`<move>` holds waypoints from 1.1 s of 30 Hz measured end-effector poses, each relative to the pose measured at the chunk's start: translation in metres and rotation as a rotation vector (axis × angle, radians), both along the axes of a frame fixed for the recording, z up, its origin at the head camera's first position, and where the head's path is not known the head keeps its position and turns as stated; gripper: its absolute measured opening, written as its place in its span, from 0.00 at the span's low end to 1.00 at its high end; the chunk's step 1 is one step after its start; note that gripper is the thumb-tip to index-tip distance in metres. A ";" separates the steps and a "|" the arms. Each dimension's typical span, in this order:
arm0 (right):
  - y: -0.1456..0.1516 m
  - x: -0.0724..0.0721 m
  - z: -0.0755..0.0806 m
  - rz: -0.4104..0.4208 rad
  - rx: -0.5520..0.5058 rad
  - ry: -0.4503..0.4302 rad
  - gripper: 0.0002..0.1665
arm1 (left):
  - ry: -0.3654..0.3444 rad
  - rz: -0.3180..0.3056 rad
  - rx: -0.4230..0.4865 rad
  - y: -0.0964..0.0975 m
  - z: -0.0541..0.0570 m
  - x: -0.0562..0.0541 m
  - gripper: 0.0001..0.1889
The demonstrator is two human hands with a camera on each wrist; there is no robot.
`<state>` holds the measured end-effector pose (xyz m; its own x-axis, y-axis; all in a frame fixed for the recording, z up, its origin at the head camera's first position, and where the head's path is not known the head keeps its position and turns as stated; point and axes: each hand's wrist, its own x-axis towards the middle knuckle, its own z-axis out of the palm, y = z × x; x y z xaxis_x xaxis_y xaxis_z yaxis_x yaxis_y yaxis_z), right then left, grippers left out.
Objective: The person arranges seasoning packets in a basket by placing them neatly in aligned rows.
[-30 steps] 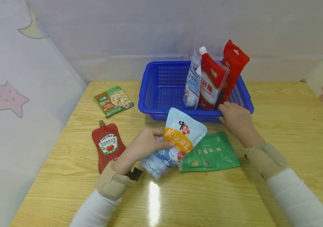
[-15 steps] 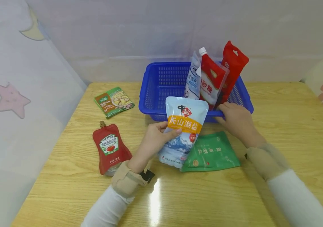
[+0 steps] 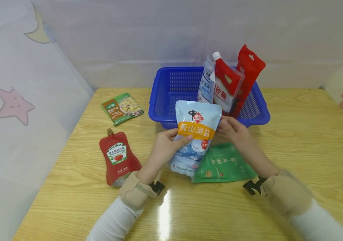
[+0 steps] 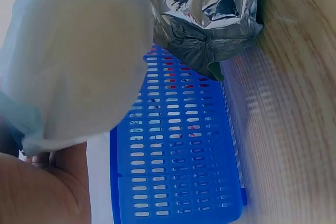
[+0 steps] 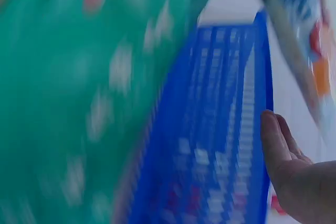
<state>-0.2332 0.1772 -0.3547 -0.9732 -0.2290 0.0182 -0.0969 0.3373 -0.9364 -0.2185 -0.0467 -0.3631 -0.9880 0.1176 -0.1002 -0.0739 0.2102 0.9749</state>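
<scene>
My left hand grips the left edge of a light blue bag of salt, thumb across its front. The bag stands nearly upright in front of the blue basket. Its pale back fills the upper left of the left wrist view. My right hand is at the bag's upper right edge, fingertips partly behind it. In the right wrist view, that hand has fairly straight fingers below the bag. A green pouch lies flat on the table, partly covered by the salt bag.
Inside the basket's right half stand a white-and-blue bag, a red spouted sugar pouch and a tall red packet. Leftward on the table lie a ketchup pouch and a green-brown soup packet. A wall rises behind.
The left hand has raised the salt bag up and right, turning it more upright. My right hand has left the basket's front rim and come left to the bag's edge.
</scene>
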 end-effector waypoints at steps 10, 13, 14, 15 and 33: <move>-0.014 0.002 0.001 0.017 -0.160 -0.190 0.40 | 0.016 -0.091 0.049 0.002 0.001 0.005 0.17; -0.014 0.003 0.001 -0.006 -0.177 -0.171 0.38 | 0.014 -0.120 0.067 0.002 0.001 0.005 0.19; -0.014 0.003 0.001 -0.012 -0.194 -0.163 0.37 | 0.020 -0.125 0.075 0.001 0.000 0.005 0.21; -0.014 0.004 0.001 -0.019 -0.206 -0.153 0.37 | 0.033 -0.123 0.080 0.001 -0.001 0.005 0.26; -0.011 0.014 0.019 -0.003 -0.458 -0.038 0.12 | 0.150 -0.211 0.234 -0.006 -0.011 -0.002 0.54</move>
<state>-0.2189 0.1664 -0.3353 -0.9759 -0.2025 0.0813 -0.0594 -0.1118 -0.9920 -0.2200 -0.0528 -0.3745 -0.9411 0.3238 0.0978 0.0948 -0.0251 0.9952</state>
